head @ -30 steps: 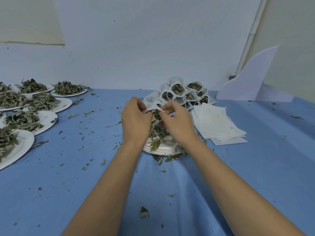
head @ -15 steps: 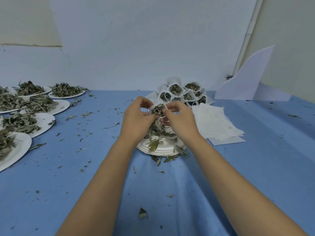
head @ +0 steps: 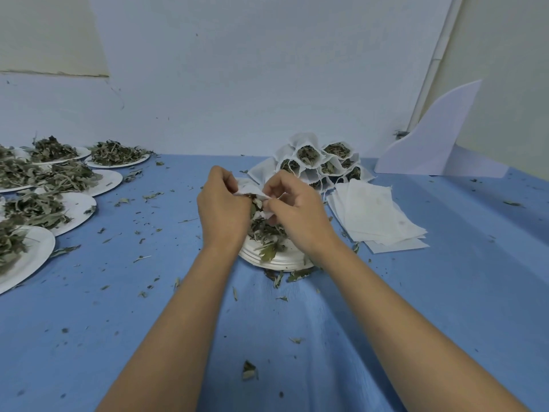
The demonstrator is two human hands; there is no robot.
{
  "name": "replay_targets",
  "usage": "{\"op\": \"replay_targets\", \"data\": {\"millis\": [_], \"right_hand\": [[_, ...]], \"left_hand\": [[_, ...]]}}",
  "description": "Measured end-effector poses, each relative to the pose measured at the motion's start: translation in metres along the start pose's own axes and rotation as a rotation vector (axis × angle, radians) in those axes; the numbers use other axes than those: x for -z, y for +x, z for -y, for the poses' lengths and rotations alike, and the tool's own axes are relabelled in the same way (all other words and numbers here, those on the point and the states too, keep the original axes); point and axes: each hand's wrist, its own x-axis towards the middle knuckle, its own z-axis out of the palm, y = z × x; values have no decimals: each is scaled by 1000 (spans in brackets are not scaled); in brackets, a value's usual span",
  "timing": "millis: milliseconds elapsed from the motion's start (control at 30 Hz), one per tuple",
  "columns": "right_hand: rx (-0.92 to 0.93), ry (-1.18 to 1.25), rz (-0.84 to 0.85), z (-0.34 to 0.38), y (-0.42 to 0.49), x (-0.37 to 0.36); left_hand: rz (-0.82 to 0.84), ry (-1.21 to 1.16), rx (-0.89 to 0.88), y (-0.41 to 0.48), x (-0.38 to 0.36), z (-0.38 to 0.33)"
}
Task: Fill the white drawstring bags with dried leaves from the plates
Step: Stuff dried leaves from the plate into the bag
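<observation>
- Left hand (head: 222, 212), well right of the heaped plates (head: 75, 217) out at 9 o'clock: fingers curled, pinching the left edge of the white drawstring bag (head: 252, 190); back of the hand toward the camera, wrist straight, forearm coming in from 6 o'clock.
- Between the two hands, held just above the stack of plates (head: 276, 261): bag mouth no longer round and facing the camera as half a second ago, now drawn into a flat band of cloth across the top, with dried leaves (head: 255, 205) showing under it.
- Reads as a load already tucked in and the opening being pulled over it; probably close to full, not yet set aside.
- Right hand (head: 294, 212): thumb and forefinger nipping a fold of the same cloth at its right edge, remaining fingers curled in; forearm coming in from 5 o'clock.
- At 1 o'clock from the hands: filled bags (head: 318, 162) piled against each other, mouths open.
- At 3 o'clock, just beside that pile: empty bags (head: 377, 215) lying flat in a loose stack, so plenty left to fill.
</observation>
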Motion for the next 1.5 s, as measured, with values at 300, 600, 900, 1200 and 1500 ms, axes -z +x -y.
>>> {"op": "replay_targets", "data": {"millis": [300, 600, 900, 1200, 1500], "right_hand": [[-162, 22, -264, -10, 8, 9], [-223, 86, -273, -15, 12, 15], [-172, 25, -236, -11, 10, 15], [-144, -36, -233, -10, 9, 15], [-169, -87, -272, -8, 10, 17]], "left_hand": [[342, -262, 190, 5, 0, -9], [515, -307, 120, 0, 4, -7], [390, -231, 103, -2, 1, -5], [493, -216, 37, -3, 7, -11], [624, -323, 107, -3, 12, -15]]}}
